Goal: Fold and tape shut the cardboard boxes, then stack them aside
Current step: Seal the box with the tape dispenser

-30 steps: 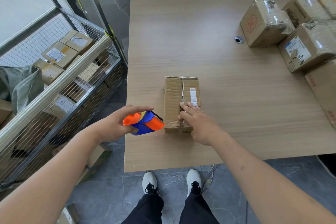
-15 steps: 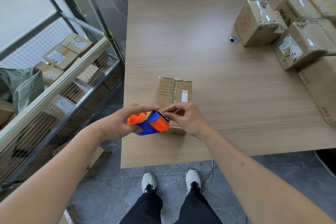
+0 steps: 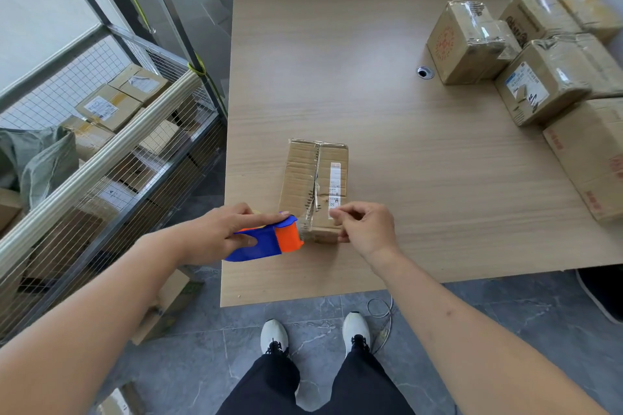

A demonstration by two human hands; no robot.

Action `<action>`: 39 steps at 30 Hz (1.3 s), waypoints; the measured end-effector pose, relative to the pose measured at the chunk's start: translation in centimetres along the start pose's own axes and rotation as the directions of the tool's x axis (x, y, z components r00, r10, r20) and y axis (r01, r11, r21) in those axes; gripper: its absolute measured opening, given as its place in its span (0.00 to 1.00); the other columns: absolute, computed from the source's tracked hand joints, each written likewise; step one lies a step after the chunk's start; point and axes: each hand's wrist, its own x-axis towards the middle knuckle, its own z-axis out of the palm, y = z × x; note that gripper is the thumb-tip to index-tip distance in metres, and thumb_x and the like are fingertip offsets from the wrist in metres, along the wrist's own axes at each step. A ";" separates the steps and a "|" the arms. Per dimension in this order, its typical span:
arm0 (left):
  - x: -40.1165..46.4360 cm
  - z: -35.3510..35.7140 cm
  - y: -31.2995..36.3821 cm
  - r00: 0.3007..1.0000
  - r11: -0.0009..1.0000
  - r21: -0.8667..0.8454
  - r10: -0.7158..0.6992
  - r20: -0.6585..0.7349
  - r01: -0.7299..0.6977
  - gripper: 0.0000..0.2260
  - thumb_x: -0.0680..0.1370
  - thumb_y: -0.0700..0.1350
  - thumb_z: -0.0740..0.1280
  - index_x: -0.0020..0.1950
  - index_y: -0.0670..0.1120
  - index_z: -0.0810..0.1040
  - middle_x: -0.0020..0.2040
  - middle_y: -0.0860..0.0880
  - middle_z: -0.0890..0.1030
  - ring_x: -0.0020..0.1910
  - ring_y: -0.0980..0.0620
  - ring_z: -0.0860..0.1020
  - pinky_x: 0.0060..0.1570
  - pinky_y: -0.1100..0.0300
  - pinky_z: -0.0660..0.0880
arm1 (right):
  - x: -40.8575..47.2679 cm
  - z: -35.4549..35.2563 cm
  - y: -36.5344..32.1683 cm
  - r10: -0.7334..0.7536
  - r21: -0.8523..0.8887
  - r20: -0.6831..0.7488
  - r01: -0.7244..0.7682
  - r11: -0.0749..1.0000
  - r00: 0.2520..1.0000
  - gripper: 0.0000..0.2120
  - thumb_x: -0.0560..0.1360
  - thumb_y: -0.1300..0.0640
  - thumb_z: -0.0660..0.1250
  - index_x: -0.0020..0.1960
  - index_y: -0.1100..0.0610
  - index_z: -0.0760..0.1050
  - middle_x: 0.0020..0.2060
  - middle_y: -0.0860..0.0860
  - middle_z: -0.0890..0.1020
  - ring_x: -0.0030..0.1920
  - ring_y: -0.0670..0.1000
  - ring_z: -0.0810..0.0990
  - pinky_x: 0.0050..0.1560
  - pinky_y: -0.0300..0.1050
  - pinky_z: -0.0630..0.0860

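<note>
One view only, head-worn, looking forward and steeply down from standing height. The wooden table (image 3: 371, 94) fills the centre and upper right of the frame; the wire cage (image 3: 111, 158) runs down the left. Both forearms reach in from the bottom corners, close to the lens, with shoes (image 3: 274, 337) at bottom centre. Wide-angle lens, edges bowed.

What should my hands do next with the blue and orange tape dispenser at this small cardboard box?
Probably press the pulled tape end down onto the near end of the small brown cardboard box. The right hand pinches clear tape stretched from the blue and orange tape dispenser, which the left hand grips at the box's near edge. The strip looks not yet stuck along the top seam.
</note>
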 end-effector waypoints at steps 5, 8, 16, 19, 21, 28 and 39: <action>-1.0 -1.3 -1.2 0.997 0.997 -0.064 -0.039 0.073 0.043 0.30 0.86 0.45 0.60 0.72 0.80 0.57 0.62 0.57 0.73 0.63 0.56 0.71 0.69 0.50 0.66 | -1.5 -0.7 1.0 0.013 0.022 -0.064 -0.011 1.000 0.998 0.02 0.74 0.59 0.78 0.42 0.54 0.87 0.28 0.51 0.84 0.27 0.50 0.80 0.36 0.50 0.85; -1.0 -2.3 -1.6 0.990 0.995 -0.066 -0.061 0.126 0.070 0.28 0.86 0.45 0.60 0.72 0.80 0.59 0.64 0.61 0.71 0.64 0.61 0.70 0.68 0.53 0.64 | -2.2 -0.2 1.8 0.028 0.020 -0.169 -0.025 0.999 0.985 0.05 0.75 0.60 0.77 0.41 0.52 0.87 0.27 0.52 0.83 0.26 0.50 0.79 0.37 0.55 0.85; 0.2 -3.0 -2.6 0.983 0.995 -0.047 -0.083 0.163 0.092 0.26 0.86 0.44 0.59 0.73 0.76 0.63 0.69 0.67 0.68 0.67 0.64 0.67 0.68 0.55 0.62 | -2.2 0.7 4.3 0.002 -0.070 -0.277 -0.022 0.997 0.961 0.06 0.74 0.54 0.77 0.41 0.44 0.86 0.32 0.41 0.85 0.31 0.47 0.82 0.43 0.55 0.84; 1.4 -2.9 -2.4 0.981 0.995 -0.050 -0.072 0.181 0.082 0.25 0.86 0.43 0.59 0.73 0.73 0.65 0.63 0.72 0.67 0.60 0.75 0.65 0.61 0.62 0.61 | -1.7 1.0 5.2 -0.022 -0.142 -0.334 -0.028 0.989 0.942 0.02 0.74 0.51 0.77 0.44 0.45 0.87 0.36 0.39 0.86 0.42 0.41 0.84 0.51 0.48 0.82; 2.2 -2.7 -2.2 0.982 0.995 -0.043 -0.077 0.170 0.085 0.24 0.86 0.43 0.59 0.73 0.72 0.64 0.58 0.74 0.66 0.57 0.74 0.67 0.57 0.66 0.61 | -1.3 1.1 5.7 0.009 -0.147 -0.364 -0.068 0.987 0.931 0.01 0.74 0.50 0.77 0.45 0.45 0.87 0.38 0.39 0.87 0.45 0.41 0.84 0.53 0.47 0.81; 3.7 -3.1 -2.9 0.977 0.994 0.002 -0.105 0.186 0.106 0.25 0.86 0.45 0.59 0.74 0.73 0.64 0.64 0.65 0.69 0.66 0.58 0.67 0.66 0.56 0.60 | -0.3 0.5 6.8 0.082 0.008 -0.249 -0.083 0.997 0.965 0.06 0.73 0.53 0.79 0.42 0.42 0.85 0.30 0.43 0.84 0.27 0.43 0.76 0.42 0.51 0.81; 4.8 -3.2 -2.4 0.975 0.994 -0.011 -0.109 0.194 0.113 0.24 0.86 0.45 0.58 0.70 0.76 0.65 0.58 0.68 0.69 0.62 0.56 0.69 0.62 0.55 0.62 | 0.1 -0.5 6.4 -0.485 -0.610 -0.035 0.366 0.703 0.874 0.21 0.78 0.48 0.72 0.69 0.43 0.73 0.58 0.47 0.69 0.50 0.48 0.74 0.40 0.49 0.81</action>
